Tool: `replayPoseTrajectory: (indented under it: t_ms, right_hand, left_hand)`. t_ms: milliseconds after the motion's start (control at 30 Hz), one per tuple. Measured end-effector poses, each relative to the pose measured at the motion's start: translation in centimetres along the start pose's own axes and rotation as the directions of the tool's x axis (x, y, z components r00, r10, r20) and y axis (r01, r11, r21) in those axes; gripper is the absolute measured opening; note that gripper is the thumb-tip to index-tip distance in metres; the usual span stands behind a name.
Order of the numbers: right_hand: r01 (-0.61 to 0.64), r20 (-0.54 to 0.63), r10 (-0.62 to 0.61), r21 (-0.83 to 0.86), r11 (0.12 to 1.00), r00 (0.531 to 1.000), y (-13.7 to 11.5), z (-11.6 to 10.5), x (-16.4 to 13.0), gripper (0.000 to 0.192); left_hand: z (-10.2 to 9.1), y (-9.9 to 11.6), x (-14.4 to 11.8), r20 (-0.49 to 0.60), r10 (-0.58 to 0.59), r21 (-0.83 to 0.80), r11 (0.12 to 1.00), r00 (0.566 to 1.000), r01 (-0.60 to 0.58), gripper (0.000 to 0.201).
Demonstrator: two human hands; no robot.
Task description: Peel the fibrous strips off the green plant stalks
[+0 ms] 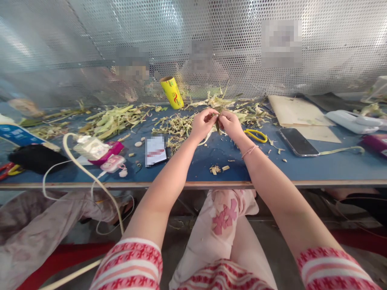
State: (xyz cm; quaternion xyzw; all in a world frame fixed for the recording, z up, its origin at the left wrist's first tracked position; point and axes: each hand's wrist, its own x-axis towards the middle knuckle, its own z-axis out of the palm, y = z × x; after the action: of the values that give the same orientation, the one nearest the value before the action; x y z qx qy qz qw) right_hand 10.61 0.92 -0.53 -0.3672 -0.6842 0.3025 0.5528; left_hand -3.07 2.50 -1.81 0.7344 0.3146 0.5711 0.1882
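Observation:
My left hand (204, 124) and my right hand (230, 123) meet over the middle of the blue table, fingertips pinched together. Between them is a small greenish-brown piece of dried plant (218, 128), partly hidden by the fingers. Heaps of dried, pale-green plant strips (178, 128) lie around and behind both hands. Just right of my right wrist rests a yellow loop (256, 136), perhaps a scissors handle. A few pale scraps (215, 169) are scattered nearer the table's front edge.
A yellow cardboard tube (172, 93) stands tilted at the back, before a perforated metal panel (242, 48). Phones (299, 142) lie on both sides. Cables, a power strip (96, 150) and a black pouch (39, 158) are at left. Cardboard (298, 110) lies at right.

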Motion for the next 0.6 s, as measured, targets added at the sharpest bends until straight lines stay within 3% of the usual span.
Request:
replayPoseTrajectory:
  t_ms: [233,400,600]
  right_hand:
    - [0.079,-0.005,-0.079,-0.076,0.994,0.997,0.1,-0.1,-0.3,0.028]
    - [0.134,-0.042,-0.138,-0.079,0.988,0.990,-0.1,-0.2,-0.7,0.025]
    - [0.157,-0.069,-0.163,-0.075,0.985,0.984,0.2,-0.1,-0.8,0.026]
  left_hand:
    - [0.2,1.0,-0.4,-0.047,0.076,0.117,0.991,0.996,-0.070,0.003]
    - [0.9,1.1,-0.7,-0.120,0.128,0.163,0.981,0.984,-0.108,0.003]
    - [1.4,0.8,-0.9,-0.173,0.105,0.152,0.985,0.979,-0.078,0.004]
